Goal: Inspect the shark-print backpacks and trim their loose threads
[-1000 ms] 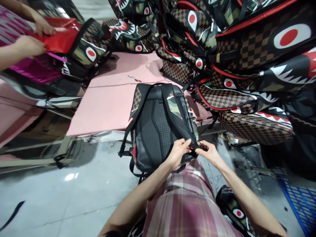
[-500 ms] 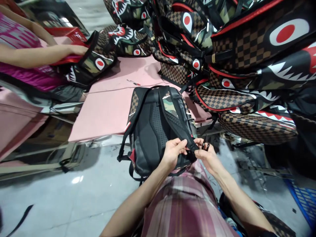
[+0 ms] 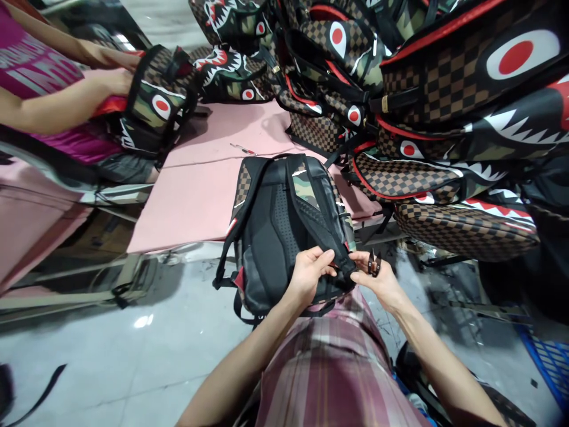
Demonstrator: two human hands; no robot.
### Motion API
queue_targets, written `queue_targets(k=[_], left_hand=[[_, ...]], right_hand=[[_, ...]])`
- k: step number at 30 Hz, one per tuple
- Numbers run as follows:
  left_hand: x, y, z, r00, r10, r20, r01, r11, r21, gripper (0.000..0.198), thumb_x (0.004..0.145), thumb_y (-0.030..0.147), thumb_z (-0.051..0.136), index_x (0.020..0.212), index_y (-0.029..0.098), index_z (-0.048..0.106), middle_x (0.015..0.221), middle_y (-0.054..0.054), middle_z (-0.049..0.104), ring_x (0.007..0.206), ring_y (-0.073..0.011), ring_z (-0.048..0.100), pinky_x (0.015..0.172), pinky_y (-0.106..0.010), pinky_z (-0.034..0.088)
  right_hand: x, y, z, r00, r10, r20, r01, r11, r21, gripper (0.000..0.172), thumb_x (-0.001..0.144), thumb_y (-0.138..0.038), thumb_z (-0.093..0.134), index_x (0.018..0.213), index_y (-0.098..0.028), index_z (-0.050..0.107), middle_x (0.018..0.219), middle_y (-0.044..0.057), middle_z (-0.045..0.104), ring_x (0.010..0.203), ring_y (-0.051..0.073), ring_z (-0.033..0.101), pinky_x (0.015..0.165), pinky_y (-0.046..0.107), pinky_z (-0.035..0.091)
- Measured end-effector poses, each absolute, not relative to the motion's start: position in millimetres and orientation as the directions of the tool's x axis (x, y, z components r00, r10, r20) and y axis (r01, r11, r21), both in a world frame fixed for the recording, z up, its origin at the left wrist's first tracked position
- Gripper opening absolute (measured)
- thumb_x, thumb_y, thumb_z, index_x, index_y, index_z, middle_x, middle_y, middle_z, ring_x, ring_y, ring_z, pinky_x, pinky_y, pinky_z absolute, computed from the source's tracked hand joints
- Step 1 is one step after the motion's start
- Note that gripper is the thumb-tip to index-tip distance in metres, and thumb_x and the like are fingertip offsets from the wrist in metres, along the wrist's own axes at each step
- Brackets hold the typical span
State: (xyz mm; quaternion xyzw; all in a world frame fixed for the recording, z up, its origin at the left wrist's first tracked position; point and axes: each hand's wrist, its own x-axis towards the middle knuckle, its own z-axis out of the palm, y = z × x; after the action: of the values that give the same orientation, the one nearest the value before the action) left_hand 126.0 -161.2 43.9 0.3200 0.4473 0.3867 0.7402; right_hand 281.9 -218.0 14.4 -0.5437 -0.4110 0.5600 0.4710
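Observation:
A black backpack (image 3: 267,237) with checkered and camouflage sides lies back side up, its lower end at my lap and its upper end on the pink table. My left hand (image 3: 310,273) pinches the left edge of the right shoulder strap (image 3: 326,231) near its lower end. From the other side, my right hand (image 3: 376,281) grips the same strap end between thumb and fingers. A small pair of thread snips (image 3: 374,263) hangs on the right hand's fingers, blades pointing up. The exact spot under the fingertips is partly hidden.
Checkered and camouflage backpacks with shark faces (image 3: 444,118) are piled at the right and back. A pen (image 3: 242,148) lies on the pink table (image 3: 186,201). At the left, a co-worker's arms (image 3: 66,104) handle another backpack (image 3: 160,101). A blue crate (image 3: 542,362) stands lower right.
The snips on my right hand have turned so the blades show upright. My hands keep their place on the strap. The co-worker's backpack has tipped more upright and shifted left.

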Motion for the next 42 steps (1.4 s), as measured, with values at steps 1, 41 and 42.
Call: queue_targets(k=[1, 41, 42], left_hand=[[125.9, -161.2, 44.4, 0.302, 0.859, -0.413, -0.287, 0.495, 0.82, 0.033, 0.054, 0.038, 0.076, 0.066, 0.01, 0.064, 0.061, -0.003, 0.062, 0.053, -0.009, 0.053, 0.047, -0.019, 0.042], [103.0, -149.6, 31.2, 0.171, 0.899, -0.404, -0.37, 0.439, 0.819, 0.06, 0.054, 0.024, 0.071, 0.107, 0.02, 0.041, 0.08, 0.001, 0.06, 0.063, -0.011, 0.06, 0.064, -0.026, 0.048], [102.3, -148.8, 31.7, 0.174, 0.898, -0.405, -0.363, 0.44, 0.821, 0.059, 0.054, 0.023, 0.07, 0.106, 0.019, 0.042, 0.078, 0.001, 0.059, 0.064, -0.011, 0.059, 0.065, -0.026, 0.048]], right_hand=[[283.3, -216.6, 14.9, 0.039, 0.982, -0.187, -0.025, -0.186, -0.982, 0.036, 0.067, -0.035, 0.07, 0.1, -0.022, 0.063, 0.096, 0.005, 0.063, 0.086, 0.019, 0.058, 0.077, 0.033, 0.045], [256.5, -200.0, 14.8, 0.119, 0.906, 0.406, 0.549, 0.28, -0.788, 0.016, 0.085, -0.024, 0.05, 0.087, -0.023, 0.066, 0.088, 0.006, 0.064, 0.079, 0.017, 0.061, 0.07, 0.031, 0.048], [260.1, -197.1, 18.9, 0.123, 0.918, 0.377, 0.55, 0.253, -0.796, 0.015, 0.085, -0.027, 0.051, 0.09, -0.023, 0.065, 0.087, 0.006, 0.064, 0.078, 0.017, 0.061, 0.069, 0.03, 0.048]])
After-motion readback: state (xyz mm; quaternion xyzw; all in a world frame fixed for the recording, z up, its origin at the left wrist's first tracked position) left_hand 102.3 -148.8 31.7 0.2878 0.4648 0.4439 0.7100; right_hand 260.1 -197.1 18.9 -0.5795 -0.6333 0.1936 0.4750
